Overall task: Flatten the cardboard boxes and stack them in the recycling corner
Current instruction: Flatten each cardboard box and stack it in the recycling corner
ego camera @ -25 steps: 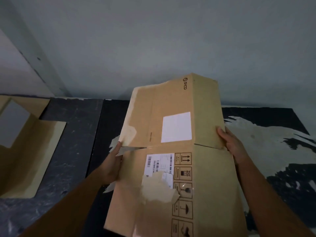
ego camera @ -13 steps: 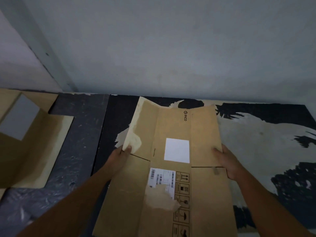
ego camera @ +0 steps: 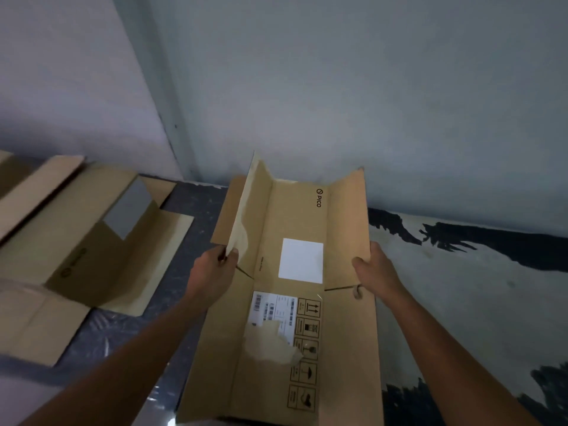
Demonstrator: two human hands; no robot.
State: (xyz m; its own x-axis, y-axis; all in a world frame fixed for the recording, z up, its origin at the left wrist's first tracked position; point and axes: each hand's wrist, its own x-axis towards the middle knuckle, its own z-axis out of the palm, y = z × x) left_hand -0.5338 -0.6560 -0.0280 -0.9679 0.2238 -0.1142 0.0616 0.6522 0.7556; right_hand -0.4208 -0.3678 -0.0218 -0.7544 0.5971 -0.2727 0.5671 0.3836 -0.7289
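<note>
I hold a flattened brown cardboard box (ego camera: 295,216) in front of me, long side pointing at the wall. It bears a white square label, a shipping label, handling symbols and a torn patch. My left hand (ego camera: 212,272) grips its left edge at the raised left flap. My right hand (ego camera: 373,270) grips the right edge by the right flap slit. Both top flaps tilt slightly upward. Another flattened box (ego camera: 92,241) lies on the floor at the left, near the wall corner.
Pale walls meet in a corner (ego camera: 181,167) just behind the boxes. The floor is dark with a plastic sheen at left (ego camera: 129,330) and has pale worn patches at right (ego camera: 461,287). More cardboard (ego camera: 33,321) lies at the lower left.
The box went from tilted up to lying lower and flatter, and has moved toward the corner. The view swung left, showing more of the floor cardboard. Both hands kept their grip.
</note>
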